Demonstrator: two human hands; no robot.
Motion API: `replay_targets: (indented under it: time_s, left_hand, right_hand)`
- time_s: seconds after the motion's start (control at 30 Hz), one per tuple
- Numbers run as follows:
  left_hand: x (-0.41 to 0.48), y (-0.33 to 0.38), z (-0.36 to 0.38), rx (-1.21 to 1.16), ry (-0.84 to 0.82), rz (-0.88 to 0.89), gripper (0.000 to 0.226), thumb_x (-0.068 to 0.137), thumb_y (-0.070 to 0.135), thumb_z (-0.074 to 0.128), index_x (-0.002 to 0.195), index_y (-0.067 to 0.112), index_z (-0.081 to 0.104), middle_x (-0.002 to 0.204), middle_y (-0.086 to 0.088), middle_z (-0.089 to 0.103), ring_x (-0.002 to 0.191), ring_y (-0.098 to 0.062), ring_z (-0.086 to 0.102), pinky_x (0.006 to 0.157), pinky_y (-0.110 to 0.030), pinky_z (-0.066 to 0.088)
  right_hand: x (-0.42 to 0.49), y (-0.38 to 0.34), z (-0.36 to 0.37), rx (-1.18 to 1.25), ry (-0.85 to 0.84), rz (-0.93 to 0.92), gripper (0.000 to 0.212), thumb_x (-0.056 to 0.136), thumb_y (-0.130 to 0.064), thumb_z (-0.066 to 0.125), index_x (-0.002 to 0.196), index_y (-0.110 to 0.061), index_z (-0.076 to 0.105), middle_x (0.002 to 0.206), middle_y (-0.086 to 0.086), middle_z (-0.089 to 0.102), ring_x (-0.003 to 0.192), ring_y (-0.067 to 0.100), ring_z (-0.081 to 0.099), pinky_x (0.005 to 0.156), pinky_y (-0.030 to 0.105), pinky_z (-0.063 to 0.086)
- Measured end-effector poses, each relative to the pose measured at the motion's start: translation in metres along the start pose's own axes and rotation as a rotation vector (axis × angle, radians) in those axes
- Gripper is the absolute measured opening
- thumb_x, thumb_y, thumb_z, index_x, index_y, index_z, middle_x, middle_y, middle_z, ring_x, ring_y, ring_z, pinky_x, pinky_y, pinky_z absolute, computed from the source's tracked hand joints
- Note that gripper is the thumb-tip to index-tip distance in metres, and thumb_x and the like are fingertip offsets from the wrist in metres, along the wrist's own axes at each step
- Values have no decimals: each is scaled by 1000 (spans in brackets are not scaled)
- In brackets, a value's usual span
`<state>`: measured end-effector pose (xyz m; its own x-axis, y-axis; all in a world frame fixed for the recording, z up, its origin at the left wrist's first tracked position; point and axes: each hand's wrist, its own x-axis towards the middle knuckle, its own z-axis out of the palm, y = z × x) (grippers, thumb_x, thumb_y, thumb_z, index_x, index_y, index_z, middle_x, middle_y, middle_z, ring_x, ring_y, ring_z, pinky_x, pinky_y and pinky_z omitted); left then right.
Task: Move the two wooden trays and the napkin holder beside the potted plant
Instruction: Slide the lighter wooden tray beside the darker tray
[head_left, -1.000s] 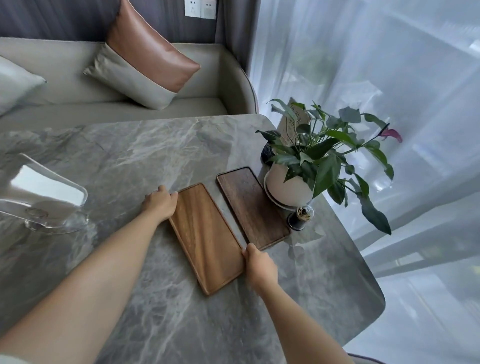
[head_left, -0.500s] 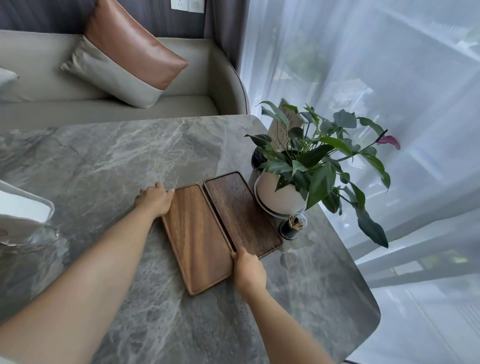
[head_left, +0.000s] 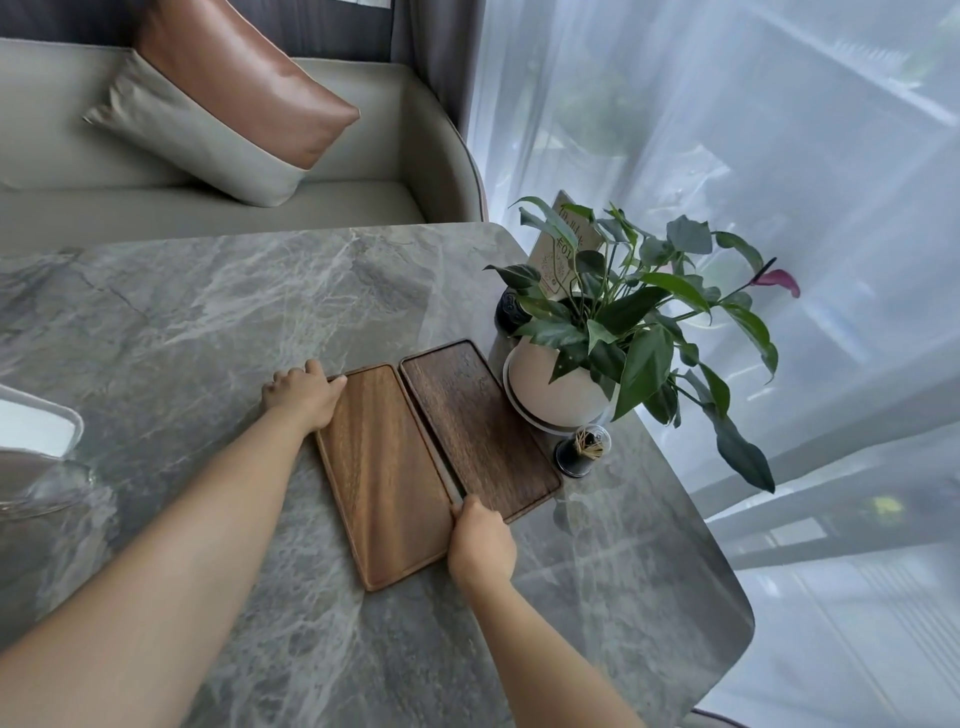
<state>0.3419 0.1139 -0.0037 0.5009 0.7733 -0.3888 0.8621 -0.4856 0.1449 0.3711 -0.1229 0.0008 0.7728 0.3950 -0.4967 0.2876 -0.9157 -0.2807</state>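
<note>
Beside the potted plant (head_left: 597, 332), left hand (head_left: 301, 395) (curled) and right hand (head_left: 480, 540) gripping lighter tray (head_left: 384, 467)

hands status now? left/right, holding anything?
Left hand: shut on the lighter tray, far corner.
Right hand: shut on the same tray's near edge, beside the darker tray.

Two wooden trays lie flat, side by side, on grey marble table (head_left: 218, 312). Lighter tray (head_left: 384, 478) on the left, darker tray (head_left: 478, 421) on the right, long edges nearly touching. Left hand (head_left: 304, 395) grips far-left corner of lighter tray; right hand (head_left: 480, 540) at its near-right corner, fingertips at the seam between trays. Darker tray sits just beside potted plant (head_left: 613, 332) in white pot. Small toothpick jar (head_left: 582, 449) near pot. Napkin holder (head_left: 36, 431) at left table edge, well apart
</note>
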Motion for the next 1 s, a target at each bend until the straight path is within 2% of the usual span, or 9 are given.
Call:
replay_targets:
  time_s: [0.13, 0.3, 0.47, 0.67, 0.87, 1.0]
  left_hand:
    - [3, -3, 0, 30, 10, 39, 55, 99, 43, 27, 132, 0, 37, 139, -25, 46, 131, -38, 38, 106, -45, 32]
    - [5, -3, 4, 74, 31, 91, 50, 99, 41, 29, 128, 1, 40, 132, -25, 51, 126, -39, 41, 103, -45, 35]
    - [5, -2, 6, 60, 34, 102, 49, 99, 40, 30, 127, 1, 42, 133, -25, 50, 126, -38, 41, 102, -45, 35]
    - [6, -3, 10, 21, 24, 103, 51, 98, 41, 30, 129, 2, 40, 134, -25, 48, 127, -38, 39, 104, -46, 34]
    - [8, -4, 11, -48, 42, 100, 51, 98, 41, 33, 129, 1, 41, 134, -26, 48, 126, -39, 39, 103, -46, 35]
    - [7, -6, 12, -61, 52, 109, 52, 97, 40, 33, 132, 2, 40, 135, -24, 47, 128, -38, 38, 104, -46, 34]
  right_hand:
    - [5, -3, 0, -93, -15, -18, 33, 91, 4, 29, 116, -6, 48, 115, 17, 62, 105, 33, 58, 72, 36, 42]
    - [8, -6, -3, -208, -22, -89, 34, 89, 6, 34, 119, -3, 48, 120, 18, 60, 109, 35, 56, 82, 40, 47]
    - [10, -6, -6, -265, 29, -168, 32, 88, 7, 33, 115, -7, 45, 113, 18, 64, 102, 35, 60, 66, 36, 37]
    - [12, -4, -10, -258, 64, -196, 23, 89, 6, 29, 93, -17, 27, 108, 18, 65, 96, 34, 62, 62, 36, 36]
    - [21, -8, -10, -299, 60, -184, 27, 88, 7, 31, 106, -11, 43, 110, 17, 65, 99, 34, 61, 66, 37, 36]
    - [23, -8, -9, -321, 59, -189, 25, 89, 6, 31, 99, -15, 40, 109, 17, 65, 98, 34, 61, 66, 37, 36]
